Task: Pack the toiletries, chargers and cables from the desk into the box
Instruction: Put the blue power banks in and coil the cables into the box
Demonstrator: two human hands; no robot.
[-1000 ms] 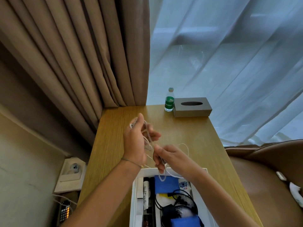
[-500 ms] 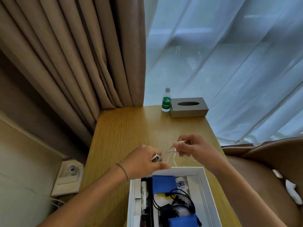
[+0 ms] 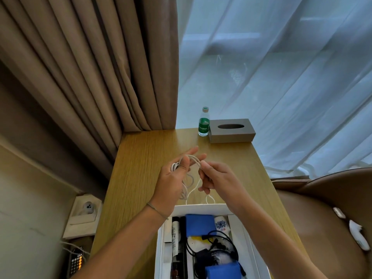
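Note:
A thin white cable [image 3: 191,185] is looped around the straight fingers of my left hand [image 3: 175,178], raised over the wooden desk [image 3: 145,158]. My right hand [image 3: 215,178] pinches a strand of that cable just right of the left hand's fingers. Loose loops hang down to the far rim of the white box [image 3: 201,207] at the desk's near edge. Inside the box lie a blue pouch [image 3: 199,223], a black cable [image 3: 217,244], tubes and a small white patterned packet.
A green-labelled water bottle [image 3: 204,122] and a grey tissue box [image 3: 231,130] stand at the desk's far end. Brown curtains hang on the left, sheer ones behind. A wall socket [image 3: 86,210] sits low left, a brown armchair [image 3: 326,218] on the right.
My left hand has risen from the box's far rim, its fingers now straight with cable looped over them. My right hand has come in close beside it, still pinching the cable.

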